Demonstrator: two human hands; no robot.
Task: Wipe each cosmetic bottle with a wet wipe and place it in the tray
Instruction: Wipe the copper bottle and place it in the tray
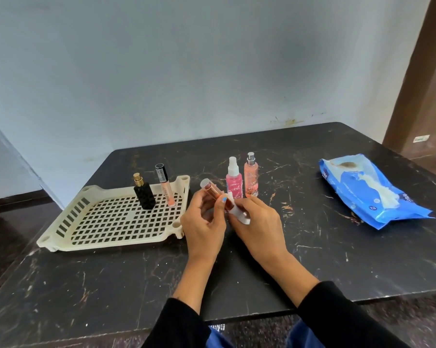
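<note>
My left hand (203, 222) grips a slim copper-coloured bottle with a clear cap (213, 192), tilted up to the left above the table. My right hand (255, 223) presses a white wet wipe (238, 213) against the bottle's lower end. The cream perforated tray (61, 229) lies to the left; a black bottle with a gold top (144, 195) and a peach lip-gloss tube with a black cap (166, 185) stand upright in its far part. Behind my hands, a pink spray bottle with a white cap (234, 183) and a peach spray bottle with a silver top (251, 178) stand on the table.
A blue pack of wet wipes (367, 192) lies at the right, a wipe sticking out of its opening. The dark marbled table (312, 259) meets a pale wall at the back. A brown door frame (423, 84) stands at the far right.
</note>
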